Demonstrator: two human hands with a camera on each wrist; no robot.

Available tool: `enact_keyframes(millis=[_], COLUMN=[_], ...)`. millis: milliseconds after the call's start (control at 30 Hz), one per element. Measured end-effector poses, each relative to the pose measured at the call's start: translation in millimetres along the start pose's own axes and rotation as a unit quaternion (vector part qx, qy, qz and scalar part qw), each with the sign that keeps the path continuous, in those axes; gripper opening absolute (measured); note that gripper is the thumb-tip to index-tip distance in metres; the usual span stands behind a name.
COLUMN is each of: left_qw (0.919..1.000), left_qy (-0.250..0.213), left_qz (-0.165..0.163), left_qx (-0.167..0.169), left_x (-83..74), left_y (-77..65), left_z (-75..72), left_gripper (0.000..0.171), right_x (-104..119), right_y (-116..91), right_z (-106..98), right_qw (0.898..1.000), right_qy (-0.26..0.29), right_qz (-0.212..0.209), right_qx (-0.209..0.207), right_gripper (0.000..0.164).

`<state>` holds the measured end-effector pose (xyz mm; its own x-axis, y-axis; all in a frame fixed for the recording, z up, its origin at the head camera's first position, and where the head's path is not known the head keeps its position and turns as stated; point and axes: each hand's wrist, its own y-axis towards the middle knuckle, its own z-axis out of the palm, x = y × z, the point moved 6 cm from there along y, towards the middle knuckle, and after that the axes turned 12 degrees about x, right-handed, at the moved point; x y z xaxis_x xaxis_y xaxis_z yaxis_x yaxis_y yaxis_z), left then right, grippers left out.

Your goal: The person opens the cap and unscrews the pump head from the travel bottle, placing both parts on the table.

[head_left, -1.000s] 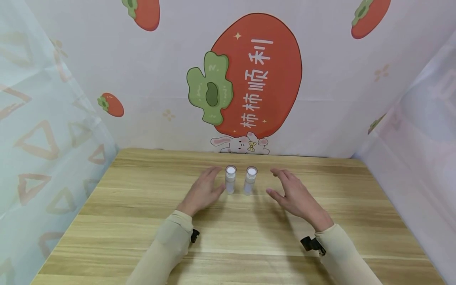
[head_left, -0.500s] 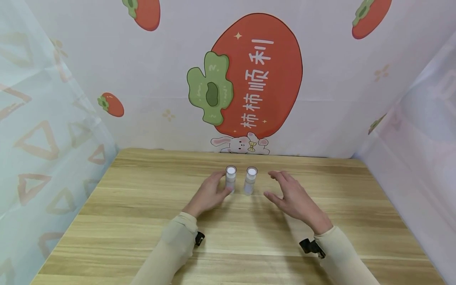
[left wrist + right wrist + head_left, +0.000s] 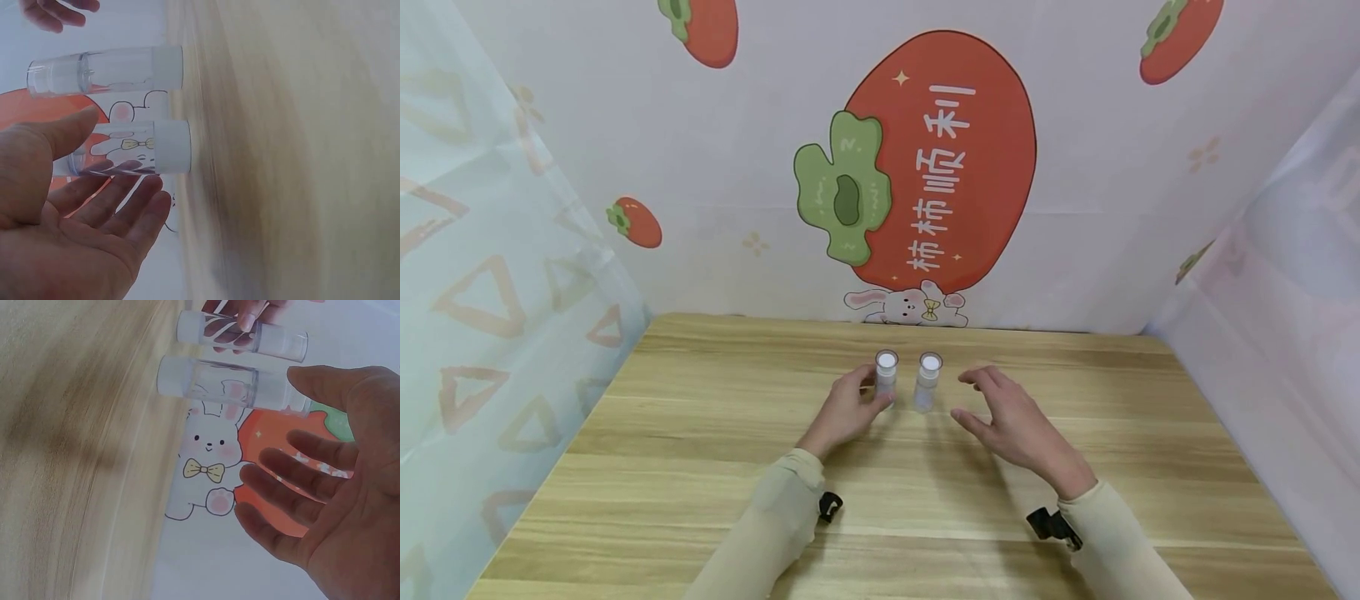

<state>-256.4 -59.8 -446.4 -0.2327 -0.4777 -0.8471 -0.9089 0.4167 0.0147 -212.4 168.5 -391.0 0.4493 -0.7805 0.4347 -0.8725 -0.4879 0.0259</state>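
Two small clear bottles with white bottoms and see-through caps stand upright side by side near the table's back. My left hand surrounds the left bottle loosely. Its thumb crosses the front of that bottle, and the relaxed fingers reach past its far side. The right bottle stands a short gap away. To the right of it, my right hand is held with thumb and fingers spread, facing the bottle and apart from it. In the right wrist view, the right thumb overlaps the cap end of the right bottle.
The wood-grain table ends at a white backdrop printed with persimmons and a rabbit. Pale cloth panels rise on the left and right. Each wrist has a small black camera mount under a cream sleeve.
My left hand has shifted right and slightly nearer, bringing its thumb across the left bottle. My right hand has drifted a little left, toward the right bottle. Both bottles have stayed in place.
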Motion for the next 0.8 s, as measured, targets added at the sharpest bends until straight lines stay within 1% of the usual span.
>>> enact_keyframes(millis=[133,233,400,533,800], left_qw=[0.9999,0.9996,0.9994,0.9993,0.9997], left_qy=[-0.015,-0.025,-0.030,-0.028,-0.014], left_qz=[-0.002,-0.004,-0.002,-0.005,-0.011], left_qx=[-0.009,-0.013,-0.019,-0.023,-0.019], left_x=[1.6,3.0,3.9,1.5,-4.1], left_y=[1.8,3.0,3.4,1.7,-3.7], left_z=[0.9,1.6,2.1,1.9,0.8], left_gripper=[0.044,0.042,0.039,0.038,0.042], right_x=[0.2,0.5,2.5,4.1,9.7], right_y=[-0.4,-1.1,-2.7,-3.7,-6.4], right_z=[2.0,3.6,4.0,3.4,1.5], right_qw=[1.000,1.000,1.000,1.000,1.000], right_qy=[0.008,0.013,0.016,0.016,0.014], right_qz=[0.002,0.004,0.002,0.000,-0.014], right_qx=[0.003,0.009,0.015,0.017,0.009], right_gripper=[0.039,0.034,0.031,0.029,0.027])
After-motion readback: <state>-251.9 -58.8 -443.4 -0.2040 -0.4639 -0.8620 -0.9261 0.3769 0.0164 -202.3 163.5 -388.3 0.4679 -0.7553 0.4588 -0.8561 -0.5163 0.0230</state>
